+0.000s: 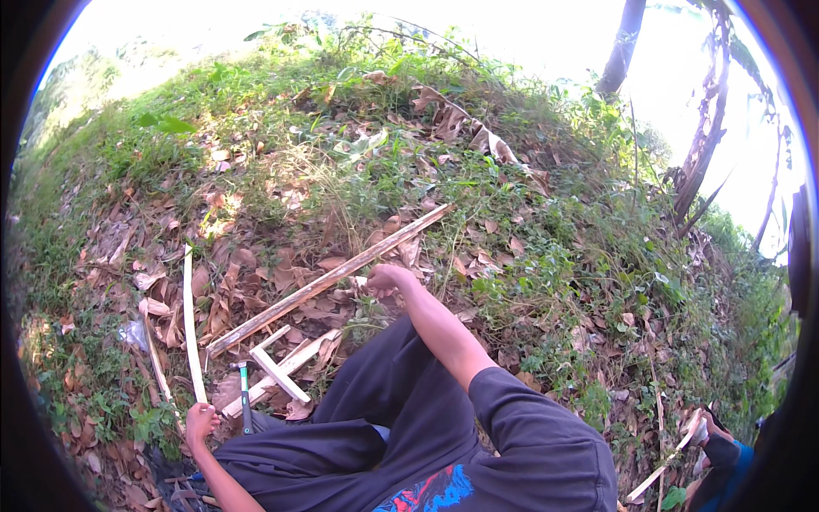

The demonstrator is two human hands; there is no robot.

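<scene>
My left hand [202, 421] is closed round the lower end of a long, pale, slightly bent wooden strip [189, 324], which points up and away from me. Out past my knee, my right hand [390, 280] has its fingers curled together. It is close to a long, rough wooden pole [328, 280] lying slantwise on the ground; whatever its fingers hold is hidden, though something small and whitish shows by the fingertips. Between my hands lie a hammer [246, 397] with a green and black handle, a short T-shaped wooden piece [277, 373] and a pale board [299, 360].
Dry leaves and green weeds cover the sloping ground. A thin stick [158, 358] and a clear plastic bag [132, 334] lie at the left. At the lower right another person [725, 456] is beside a pale wooden strip [670, 461]. A tree trunk [621, 47] stands at the far right.
</scene>
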